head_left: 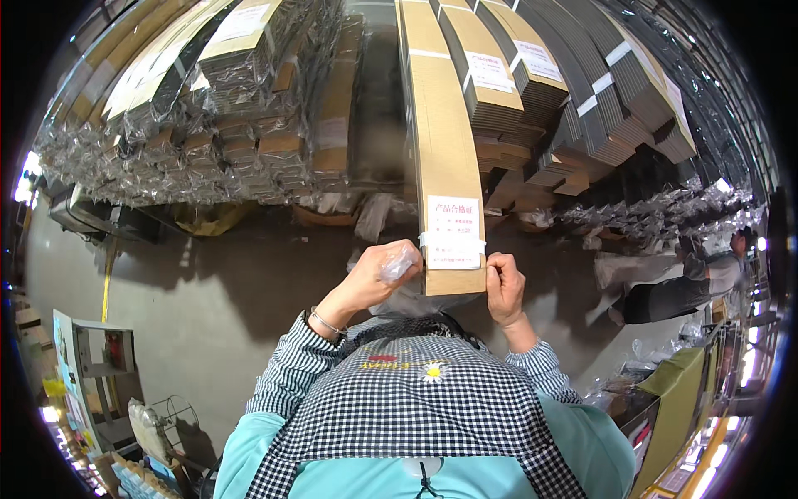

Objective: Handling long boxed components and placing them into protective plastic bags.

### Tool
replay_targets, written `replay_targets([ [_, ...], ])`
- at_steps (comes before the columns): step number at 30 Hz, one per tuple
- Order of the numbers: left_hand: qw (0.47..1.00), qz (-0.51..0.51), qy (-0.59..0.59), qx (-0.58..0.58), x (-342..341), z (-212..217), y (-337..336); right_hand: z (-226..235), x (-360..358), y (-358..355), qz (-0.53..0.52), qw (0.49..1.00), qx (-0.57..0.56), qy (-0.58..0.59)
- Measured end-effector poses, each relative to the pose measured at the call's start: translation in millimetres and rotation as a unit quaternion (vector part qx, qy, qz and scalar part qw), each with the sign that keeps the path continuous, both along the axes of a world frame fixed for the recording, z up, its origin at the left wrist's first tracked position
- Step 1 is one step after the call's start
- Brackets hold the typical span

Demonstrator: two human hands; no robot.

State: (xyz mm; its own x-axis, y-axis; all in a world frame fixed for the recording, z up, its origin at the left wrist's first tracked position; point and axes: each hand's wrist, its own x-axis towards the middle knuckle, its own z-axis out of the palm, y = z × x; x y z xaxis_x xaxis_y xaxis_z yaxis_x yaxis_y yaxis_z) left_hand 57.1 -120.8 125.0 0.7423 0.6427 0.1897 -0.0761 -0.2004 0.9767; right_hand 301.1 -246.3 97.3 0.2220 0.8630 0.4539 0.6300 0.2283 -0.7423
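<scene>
A long bundle of brown cardboard strips (447, 141) points toward me, its near end between my hands. A white label with red print (455, 218) lies on top near that end, crossed by a white strap (440, 239). My left hand (378, 274) is closed at the bundle's left side, with crumpled clear plastic film (401, 264) at its fingers. On the other side, my right hand (505, 287) is closed, thumb and fingers pinched against the right edge near the corner. Whatever it grips is too small to make out. More clear film shows under the near end.
Plastic-wrapped stacks (249, 108) stand at the far left. Strapped bundles (490, 75) and dark strips (615, 91) lie at the far right. Another person (673, 291) is at the right, beside a green-covered surface (677, 374). A grey frame (100, 358) stands at the left.
</scene>
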Motion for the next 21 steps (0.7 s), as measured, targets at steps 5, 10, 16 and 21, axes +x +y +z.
replay_targets([
  [5,0.991,0.043,0.009,0.129,4.6,-33.3,5.6,-27.5,6.7,2.6,-0.003,0.999,0.015,-0.033],
  [10,0.985,0.123,-0.034,0.113,24.5,-50.2,14.0,-3.3,7.9,29.1,0.002,0.989,0.112,-0.095],
  [16,0.986,0.098,-0.030,0.134,38.8,-70.4,40.2,-26.3,38.2,82.0,-0.014,0.993,0.076,-0.087],
  [21,0.972,0.174,-0.015,0.155,55.5,-31.1,66.2,-37.4,65.7,114.9,0.012,0.985,0.150,-0.083],
])
